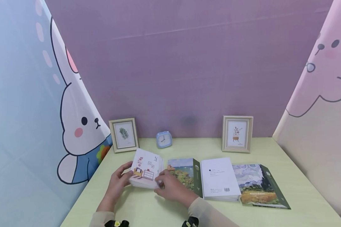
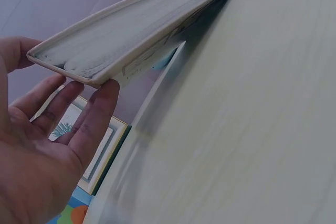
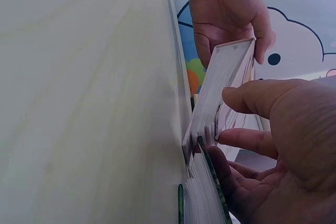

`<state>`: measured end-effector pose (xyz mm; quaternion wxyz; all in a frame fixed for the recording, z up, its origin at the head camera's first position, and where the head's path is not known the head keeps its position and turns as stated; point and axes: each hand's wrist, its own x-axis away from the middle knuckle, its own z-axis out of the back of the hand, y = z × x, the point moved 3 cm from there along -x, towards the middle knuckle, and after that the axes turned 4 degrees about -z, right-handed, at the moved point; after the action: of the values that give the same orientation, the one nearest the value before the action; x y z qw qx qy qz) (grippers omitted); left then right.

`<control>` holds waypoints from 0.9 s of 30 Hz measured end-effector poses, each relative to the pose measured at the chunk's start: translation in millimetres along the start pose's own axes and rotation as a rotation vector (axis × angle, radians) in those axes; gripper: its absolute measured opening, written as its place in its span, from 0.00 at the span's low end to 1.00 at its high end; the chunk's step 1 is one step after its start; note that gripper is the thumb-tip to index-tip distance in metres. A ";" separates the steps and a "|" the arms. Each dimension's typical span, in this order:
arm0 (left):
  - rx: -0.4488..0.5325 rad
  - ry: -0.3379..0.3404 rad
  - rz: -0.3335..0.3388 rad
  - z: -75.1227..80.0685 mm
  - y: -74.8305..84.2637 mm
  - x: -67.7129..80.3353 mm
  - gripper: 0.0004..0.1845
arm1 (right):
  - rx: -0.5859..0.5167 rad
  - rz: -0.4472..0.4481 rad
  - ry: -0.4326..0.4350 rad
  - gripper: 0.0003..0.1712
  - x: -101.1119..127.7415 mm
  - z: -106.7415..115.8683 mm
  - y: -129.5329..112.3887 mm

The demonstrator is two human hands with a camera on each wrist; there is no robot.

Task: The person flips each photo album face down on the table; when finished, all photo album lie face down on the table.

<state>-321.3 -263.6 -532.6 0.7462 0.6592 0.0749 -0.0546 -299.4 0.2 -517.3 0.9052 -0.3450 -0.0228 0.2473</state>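
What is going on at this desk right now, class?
A person holds a small illustrated book in both hands at the near left of a pale green table. The left hand supports its left edge, lifted off the table; the right hand grips its right side. Beside it lie a landscape-cover book, a white book and another painted-cover book. Two picture frames and a blue clock stand at the back.
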 end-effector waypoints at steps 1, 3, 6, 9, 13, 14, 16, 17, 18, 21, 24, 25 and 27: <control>0.011 -0.007 -0.005 -0.3 0.4 0.4 0.24 | 0.017 0.009 0.005 0.23 -0.1 0.1 -0.3; 0.034 -0.019 -0.008 -0.8 1.8 1.4 0.24 | 0.059 0.030 0.013 0.20 -0.4 0.1 -1.2; 0.058 -0.034 -0.011 -1.5 4.9 2.9 0.24 | 0.094 0.038 0.015 0.19 -0.6 -0.3 -3.2; 0.062 -0.035 -0.028 -1.3 8.3 3.8 0.24 | 0.081 0.028 0.005 0.22 -1.0 -1.6 -5.2; 0.056 -0.021 -0.069 -0.4 12.3 4.1 0.23 | 0.080 0.033 0.006 0.24 -1.9 -3.8 -6.7; 0.056 -0.019 -0.076 -0.3 13.0 4.3 0.23 | 0.078 0.035 0.006 0.25 -2.1 -4.4 -6.9; 0.058 -0.020 -0.094 -0.3 14.8 4.7 0.23 | 0.071 0.045 0.010 0.26 -2.2 -5.1 -7.7; 0.060 -0.023 -0.101 -0.4 15.4 5.0 0.23 | 0.061 0.052 0.010 0.26 -2.2 -5.2 -8.3; 0.061 -0.023 -0.106 -0.4 15.9 5.3 0.23 | 0.051 0.058 0.008 0.26 -2.2 -5.4 -8.7; 0.079 -0.033 -0.114 -0.8 17.1 6.2 0.24 | 0.006 0.076 0.006 0.28 -2.0 -5.7 -9.7; 0.126 -0.051 -0.131 -2.1 18.6 6.9 0.23 | -0.022 0.085 0.011 0.28 -1.9 -5.9 -9.7; 0.148 -0.061 -0.139 -2.5 19.1 7.1 0.23 | -0.029 0.084 0.012 0.28 -1.8 -6.0 -9.5; 0.185 -0.076 -0.156 -3.4 19.8 7.8 0.23 | -0.032 0.079 0.016 0.28 -1.5 -6.1 -9.7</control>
<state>-310.3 -257.7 -515.2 0.6781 0.7148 0.0923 -0.1439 -295.2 -10.4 -515.5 0.8893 -0.3618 -0.0059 0.2798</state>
